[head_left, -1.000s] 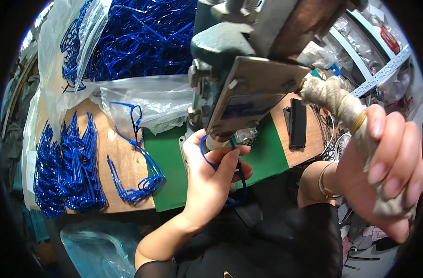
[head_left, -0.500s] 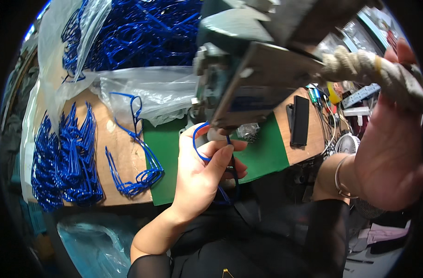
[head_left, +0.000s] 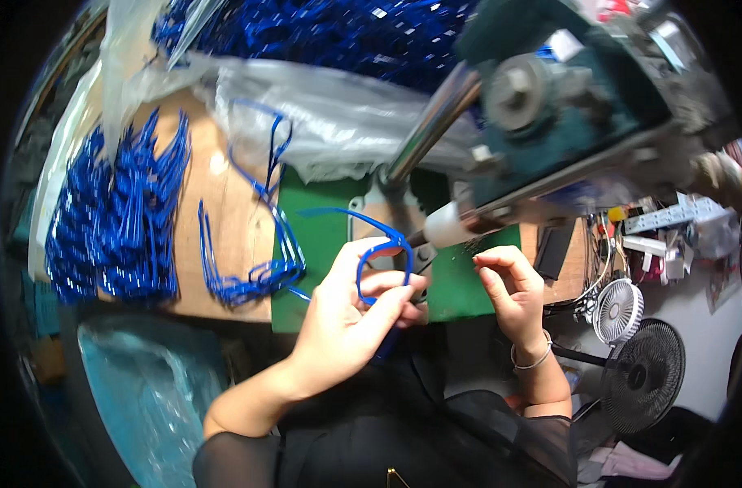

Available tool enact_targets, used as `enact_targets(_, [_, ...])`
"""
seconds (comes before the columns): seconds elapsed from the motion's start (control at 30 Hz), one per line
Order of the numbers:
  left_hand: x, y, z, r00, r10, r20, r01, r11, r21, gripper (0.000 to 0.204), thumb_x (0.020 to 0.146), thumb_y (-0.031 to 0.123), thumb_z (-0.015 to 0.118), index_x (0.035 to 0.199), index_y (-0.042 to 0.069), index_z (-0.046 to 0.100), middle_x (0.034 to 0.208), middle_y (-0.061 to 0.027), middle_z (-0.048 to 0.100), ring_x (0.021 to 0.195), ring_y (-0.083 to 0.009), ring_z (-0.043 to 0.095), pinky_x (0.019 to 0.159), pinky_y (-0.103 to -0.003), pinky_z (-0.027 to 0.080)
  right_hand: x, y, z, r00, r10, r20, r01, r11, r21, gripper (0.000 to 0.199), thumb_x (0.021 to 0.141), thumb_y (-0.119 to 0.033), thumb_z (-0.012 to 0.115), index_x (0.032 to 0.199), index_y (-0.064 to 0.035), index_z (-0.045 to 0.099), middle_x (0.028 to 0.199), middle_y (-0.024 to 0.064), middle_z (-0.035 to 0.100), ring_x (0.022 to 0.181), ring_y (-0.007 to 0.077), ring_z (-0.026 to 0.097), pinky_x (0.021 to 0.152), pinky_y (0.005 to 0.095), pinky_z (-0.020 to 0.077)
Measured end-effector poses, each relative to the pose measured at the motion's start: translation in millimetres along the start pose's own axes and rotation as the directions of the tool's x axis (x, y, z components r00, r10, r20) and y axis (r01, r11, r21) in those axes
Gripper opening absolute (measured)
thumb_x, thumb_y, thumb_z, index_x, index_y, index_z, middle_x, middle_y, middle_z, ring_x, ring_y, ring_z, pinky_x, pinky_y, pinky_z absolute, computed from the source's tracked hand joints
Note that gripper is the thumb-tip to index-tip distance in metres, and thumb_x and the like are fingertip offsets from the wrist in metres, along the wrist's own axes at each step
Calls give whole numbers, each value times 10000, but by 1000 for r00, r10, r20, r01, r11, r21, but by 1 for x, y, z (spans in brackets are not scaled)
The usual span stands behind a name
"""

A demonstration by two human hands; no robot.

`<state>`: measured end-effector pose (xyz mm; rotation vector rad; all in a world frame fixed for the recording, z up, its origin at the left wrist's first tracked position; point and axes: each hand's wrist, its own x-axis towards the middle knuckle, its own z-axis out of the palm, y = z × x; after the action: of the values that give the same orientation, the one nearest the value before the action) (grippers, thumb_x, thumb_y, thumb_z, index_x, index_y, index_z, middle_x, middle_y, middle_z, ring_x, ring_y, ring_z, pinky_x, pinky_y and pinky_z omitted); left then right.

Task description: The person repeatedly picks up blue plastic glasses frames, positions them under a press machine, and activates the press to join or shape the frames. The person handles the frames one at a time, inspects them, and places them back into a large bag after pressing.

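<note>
My left hand (head_left: 334, 325) pinches a blue eyeglass frame (head_left: 397, 241) between thumb and fingers, one rim facing up and a temple sticking out to the left. Just beyond it is the white tip (head_left: 444, 228) of a dark green hand press (head_left: 587, 106); whether they touch I cannot tell. To the right, my right hand (head_left: 517, 297) is off the press, thumb and forefinger brought together over the mat's edge. Anything between them is too small to name. The press's cloth-wrapped lever (head_left: 717, 175) stands at the far right. A green mat (head_left: 460, 285) lies below.
Several blue frames (head_left: 257, 281) lie left of the mat, beside a dense stack (head_left: 131, 220). Behind, a large blue heap (head_left: 306, 32) sits in clear plastic (head_left: 330, 106). Rightward are a black phone-like slab (head_left: 556, 250), a power strip (head_left: 664, 215), a white fan (head_left: 617, 311) and a black fan (head_left: 643, 374).
My right hand has let go of the wrapped lever and come down toward the mat. The left hand still holds the eyeglass frame, now turned with a temple pointing left. The view has shifted.
</note>
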<state>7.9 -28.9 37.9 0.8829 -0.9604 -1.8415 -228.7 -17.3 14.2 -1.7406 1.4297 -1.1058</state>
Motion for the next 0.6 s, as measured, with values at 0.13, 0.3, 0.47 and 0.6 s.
enact_targets(0.13, [-13, -27, -42, 998, -61, -19, 64, 922, 382, 349, 899, 16, 498, 1220, 29, 362, 966, -125, 619, 735, -105, 580, 669, -239, 491, -16, 15, 3, 964, 266, -13, -261, 953, 155, 84, 868, -35, 577, 937, 3, 605, 887, 42, 610, 805, 101, 562, 742, 222, 454])
enact_targets(0.3, [-2, -29, -84, 875, 464, 138, -226, 141, 964, 199, 834, 172, 603, 977, 34, 588, 884, -116, 591, 834, -325, 510, 742, -403, 405, -14, 24, 16, 992, 58, 115, -61, 998, 24, 69, 879, -54, 576, 909, 1, 606, 839, 20, 593, 768, 75, 540, 700, 202, 445])
enact_targets(0.47, [10, -53, -115, 927, 352, 131, -34, -268, 963, 454, 735, 225, 699, 1095, 24, 508, 1004, -140, 529, 936, -322, 497, 806, -401, 413, -15, 23, 18, 966, 246, 78, -256, 952, 169, 82, 879, -62, 580, 904, 12, 606, 831, 20, 594, 730, 73, 543, 673, 197, 447])
enact_targets(0.6, [40, -18, -119, 802, 574, 164, -206, 8, 979, 414, 750, 211, 698, 1034, -21, 506, 969, -182, 515, 946, -330, 502, 845, -398, 401, -13, 22, 5, 956, 280, 84, -290, 941, 171, 88, 882, -63, 575, 906, 15, 605, 818, 25, 597, 728, 74, 548, 677, 197, 450])
